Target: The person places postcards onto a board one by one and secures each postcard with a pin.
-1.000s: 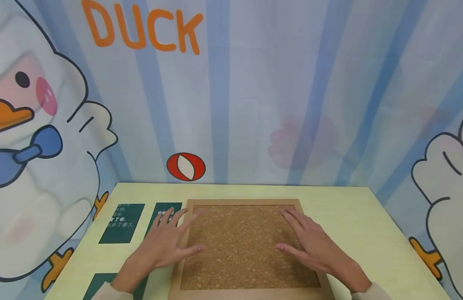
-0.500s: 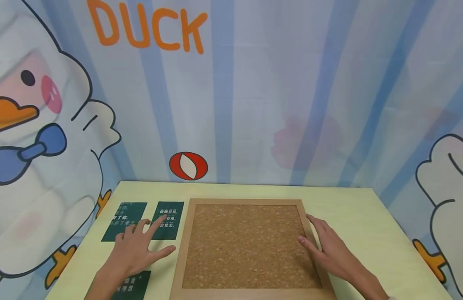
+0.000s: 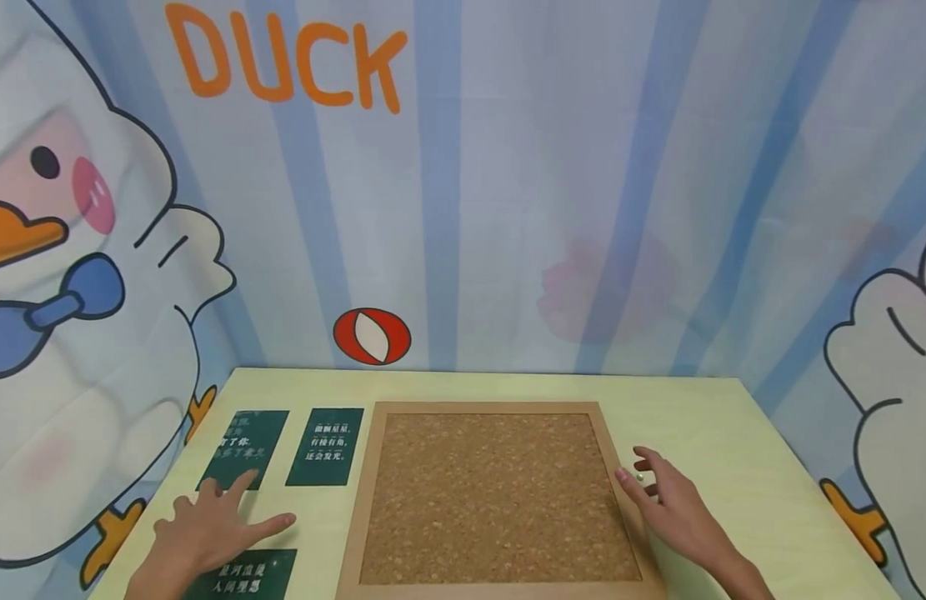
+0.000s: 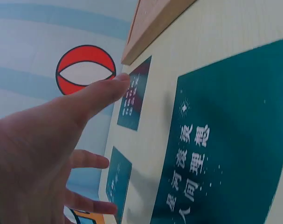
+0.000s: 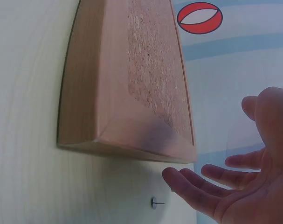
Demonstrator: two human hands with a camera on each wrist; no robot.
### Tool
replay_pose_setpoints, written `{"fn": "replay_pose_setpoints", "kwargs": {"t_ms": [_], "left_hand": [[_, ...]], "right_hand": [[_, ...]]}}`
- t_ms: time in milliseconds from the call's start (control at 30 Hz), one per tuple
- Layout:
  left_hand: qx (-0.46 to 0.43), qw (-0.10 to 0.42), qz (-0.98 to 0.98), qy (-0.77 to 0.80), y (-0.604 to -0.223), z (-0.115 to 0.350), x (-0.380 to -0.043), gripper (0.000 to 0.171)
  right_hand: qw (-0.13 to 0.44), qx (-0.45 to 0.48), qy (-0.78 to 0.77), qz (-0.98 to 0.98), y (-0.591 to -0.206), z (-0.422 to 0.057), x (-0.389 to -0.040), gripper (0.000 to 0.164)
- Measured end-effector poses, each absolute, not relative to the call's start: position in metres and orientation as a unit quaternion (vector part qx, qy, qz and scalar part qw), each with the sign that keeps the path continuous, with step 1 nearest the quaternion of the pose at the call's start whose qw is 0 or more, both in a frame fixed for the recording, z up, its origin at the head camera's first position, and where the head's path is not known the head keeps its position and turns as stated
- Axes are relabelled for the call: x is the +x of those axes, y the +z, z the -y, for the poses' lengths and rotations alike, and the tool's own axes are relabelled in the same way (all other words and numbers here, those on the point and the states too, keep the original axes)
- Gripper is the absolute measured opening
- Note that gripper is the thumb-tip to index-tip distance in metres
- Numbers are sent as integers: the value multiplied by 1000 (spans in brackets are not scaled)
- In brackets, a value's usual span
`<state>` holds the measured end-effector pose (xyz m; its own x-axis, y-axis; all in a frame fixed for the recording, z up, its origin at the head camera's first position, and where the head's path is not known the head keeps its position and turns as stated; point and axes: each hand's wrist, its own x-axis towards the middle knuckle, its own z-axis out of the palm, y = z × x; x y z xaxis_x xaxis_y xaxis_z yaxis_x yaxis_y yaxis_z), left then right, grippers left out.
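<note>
Green cards (image 3: 323, 447) near left hand (image 3: 207, 531), thumbtack (image 5: 154, 203) near right hand (image 3: 678, 507), fingers loosely apart

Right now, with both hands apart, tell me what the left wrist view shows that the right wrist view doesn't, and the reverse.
Only the left wrist view shows the left hand and the dark green cards, three of them, printed with white characters.

Only the right wrist view shows the right hand and a small pin on the table.

Both show part of the framed cork board, the pale tabletop and the red-and-white oval on the striped backdrop.
</note>
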<state>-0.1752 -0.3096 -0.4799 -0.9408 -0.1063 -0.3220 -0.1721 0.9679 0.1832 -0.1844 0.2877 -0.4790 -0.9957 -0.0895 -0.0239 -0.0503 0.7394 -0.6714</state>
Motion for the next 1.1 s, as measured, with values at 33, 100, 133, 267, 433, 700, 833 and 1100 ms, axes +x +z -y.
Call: {"fn": "replay_pose_setpoints", "kwargs": {"t_ms": [33,100,133,267,433,700,833,1100], "left_hand": [[-82,166,-977,110,-480,313,-174,123],[-100,182,-971,118,-482,320,-172,125],[-110,189,-968,122,-482,322,-169,126],[-130,207,-961,129,-482,328,-160,132],[-122,211,-963,112,-484,332,-153,135],[-125,231,-958,111,-485,334,-147,127],[-154,240,-949,132,-484,330,-146,128],[-213,242,-937,135,-485,322,-149,119]], "right_hand": [[32,-33,-365,-930,-480,-288,-185,73],[46,-21,-384,-922,-482,-289,-185,74],[53,-14,-392,-918,-483,-289,-185,74],[81,24,-424,-902,-486,-290,-184,79],[94,53,-442,-890,-489,-291,-187,82],[105,79,-435,-891,-492,-288,-195,71],[110,89,-435,-889,-493,-288,-198,67],[105,88,-431,-892,-493,-287,-199,61]]}}
